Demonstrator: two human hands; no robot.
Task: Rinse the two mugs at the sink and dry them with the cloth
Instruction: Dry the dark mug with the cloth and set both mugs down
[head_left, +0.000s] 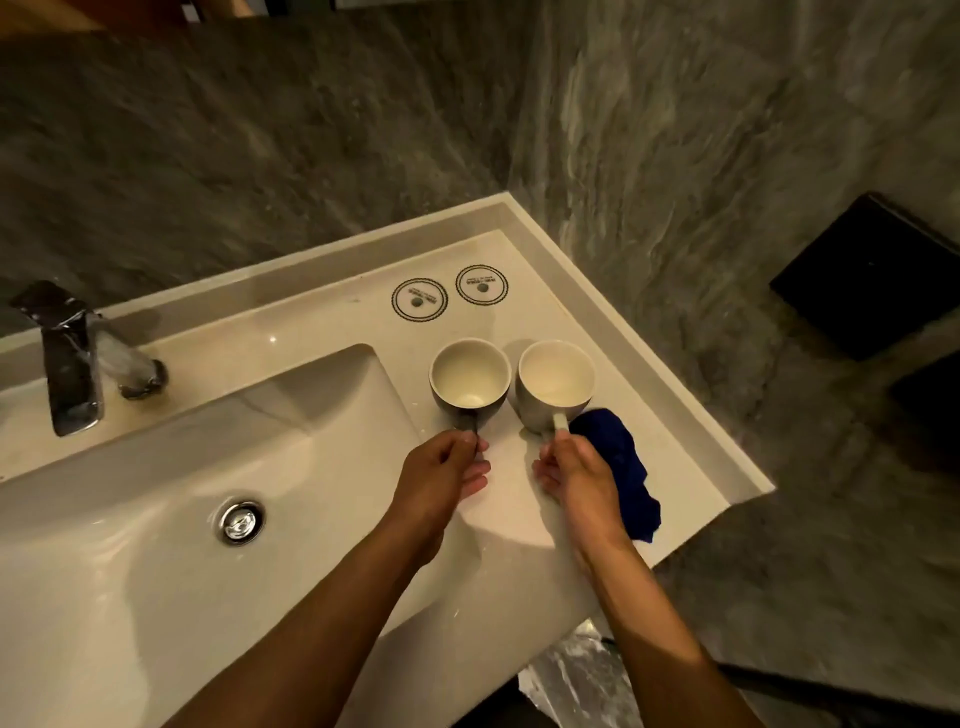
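Two mugs are gripped by their handles on the counter (332, 332) right of the basin: the grey mug (470, 376) by the left hand (441, 475), the white mug (555, 382) by the right hand (576, 475). The blue cloth (631, 478) lies near the counter's right edge, beside the white mug. A knock between the mugs is risked if both are lifted together, and the cloth could be swept off the edge.

My left hand (441, 475) grips the handle of a mug (469, 378) with a dark grey outside and a cream-white inside; my right hand (576, 475) holds the white mug (555, 383) beside it. A deep blue cloth (626, 470) lies on the pale cream countertop (332, 332), which bears two round white coasters (420, 300) ringed with black scalloped lines and small black lettering. The basin (156, 571) is glossy white, its drain (240, 521) and faucet (70, 358) chrome. The wall (260, 156) is grey stone veined in lighter streaks.
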